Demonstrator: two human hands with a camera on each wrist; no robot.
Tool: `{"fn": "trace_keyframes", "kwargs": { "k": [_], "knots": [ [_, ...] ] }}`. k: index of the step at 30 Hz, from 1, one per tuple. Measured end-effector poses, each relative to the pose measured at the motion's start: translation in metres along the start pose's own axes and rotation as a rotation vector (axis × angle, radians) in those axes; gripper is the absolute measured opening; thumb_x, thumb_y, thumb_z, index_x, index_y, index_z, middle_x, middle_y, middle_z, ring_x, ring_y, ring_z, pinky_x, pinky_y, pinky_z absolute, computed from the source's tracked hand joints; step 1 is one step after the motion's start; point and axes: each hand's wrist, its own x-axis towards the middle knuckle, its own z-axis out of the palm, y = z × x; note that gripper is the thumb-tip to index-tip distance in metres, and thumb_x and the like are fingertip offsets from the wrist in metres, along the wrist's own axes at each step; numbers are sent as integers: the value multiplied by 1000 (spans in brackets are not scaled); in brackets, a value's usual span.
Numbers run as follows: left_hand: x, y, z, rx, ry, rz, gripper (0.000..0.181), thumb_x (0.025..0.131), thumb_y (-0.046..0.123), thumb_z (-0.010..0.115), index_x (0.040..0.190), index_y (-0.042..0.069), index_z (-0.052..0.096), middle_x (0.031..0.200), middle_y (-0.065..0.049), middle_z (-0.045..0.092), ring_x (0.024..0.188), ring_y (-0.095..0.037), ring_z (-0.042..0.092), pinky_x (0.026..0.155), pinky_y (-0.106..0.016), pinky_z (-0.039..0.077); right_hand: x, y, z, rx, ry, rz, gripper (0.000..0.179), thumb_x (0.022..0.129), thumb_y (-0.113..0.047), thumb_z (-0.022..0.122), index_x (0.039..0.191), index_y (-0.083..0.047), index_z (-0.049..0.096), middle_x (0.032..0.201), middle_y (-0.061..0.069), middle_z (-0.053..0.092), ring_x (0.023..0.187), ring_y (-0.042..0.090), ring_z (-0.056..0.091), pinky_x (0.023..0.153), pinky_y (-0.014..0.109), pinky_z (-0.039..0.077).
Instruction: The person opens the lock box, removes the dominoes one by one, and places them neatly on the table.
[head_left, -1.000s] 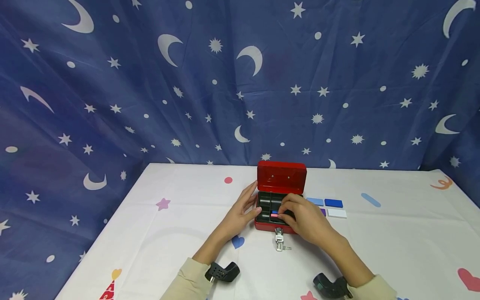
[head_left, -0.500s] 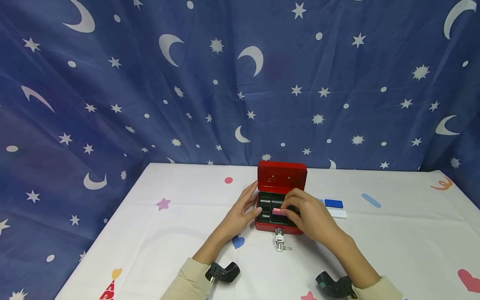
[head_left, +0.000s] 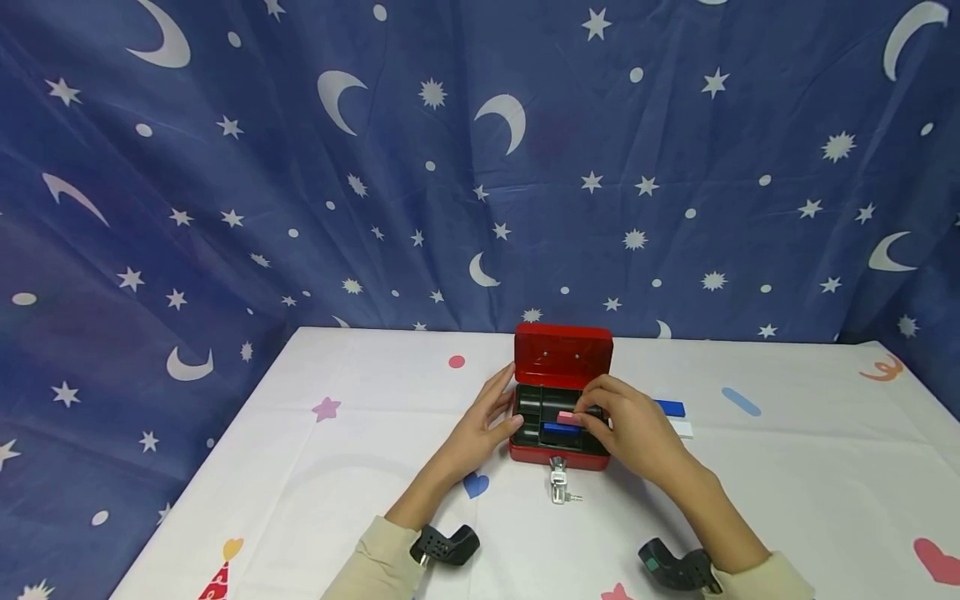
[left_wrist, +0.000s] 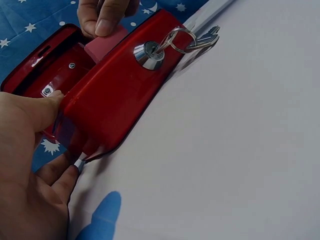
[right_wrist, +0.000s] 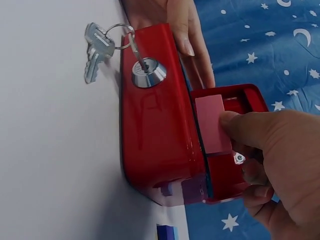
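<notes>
A red cash box (head_left: 531, 454) stands with its lid (head_left: 562, 354) raised and a dark, divided tray inside. My right hand (head_left: 633, 425) pinches a flat pink block (head_left: 567, 417) between thumb and fingertips, over the right-hand compartment. In the right wrist view the pink block (right_wrist: 211, 122) shows its broad face beyond the front wall. Under it, a dark blue block (head_left: 561, 428) lies in the tray. My left hand (head_left: 480, 429) rests against the box's left side, fingers stretched along it and thumb at the front corner's rim.
Keys (right_wrist: 100, 45) hang on a ring from the box's front lock (right_wrist: 148, 73). Right of the box lie a blue block (head_left: 671, 408) and a white block (head_left: 682, 428), partly behind my right hand. A starry blue cloth (head_left: 420, 208) hangs behind the white table (head_left: 360, 500).
My right hand has lifted the pink block out of the tray compartment and shifted it slightly right. The blue block in the tray now shows more. My left hand has stayed in place.
</notes>
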Motion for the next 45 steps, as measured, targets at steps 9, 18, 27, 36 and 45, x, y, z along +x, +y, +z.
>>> {"fn": "trace_keyframes", "kwargs": {
  "k": [9, 18, 27, 36, 45],
  "knots": [
    [1, -9, 0, 10, 2, 4, 73, 95, 14, 60, 154, 24, 19, 157, 1, 15, 135, -26, 35, 111, -35, 28, -1, 0, 2, 28, -52, 28, 11, 81, -11, 77, 89, -15, 71, 77, -5, 66, 62, 7, 52, 60, 24, 52],
    [0, -10, 0, 8, 8, -11, 73, 95, 14, 60, 154, 26, 19, 156, 4, 16, 135, -24, 35, 111, -34, 28, -6, 6, 6, 66, -47, -3, 21, 78, -3, 78, 96, -13, 72, 89, -3, 69, 74, 10, 61, 71, 29, 57],
    [-1, -9, 0, 2, 10, -7, 72, 95, 14, 60, 154, 25, 20, 157, 3, 15, 135, -26, 35, 111, -36, 28, -10, 11, -9, 82, 35, -68, 28, 73, 1, 80, 97, -13, 73, 92, -1, 70, 75, 11, 64, 67, 27, 57],
    [0, -8, 1, -2, 6, 8, 73, 95, 10, 59, 154, 22, 19, 157, 2, 16, 135, -26, 35, 111, -36, 28, -21, 28, -31, 133, 73, -41, 33, 70, 8, 80, 94, -13, 72, 88, -4, 70, 67, 5, 65, 62, 20, 55],
    [1, -10, -1, -4, 2, 14, 73, 95, 11, 60, 154, 24, 20, 157, 0, 15, 134, -29, 35, 112, -39, 27, -37, 48, -34, 68, 87, -15, 33, 68, 6, 82, 90, -16, 72, 87, -5, 69, 65, 1, 61, 59, 19, 54]
  ]
}}
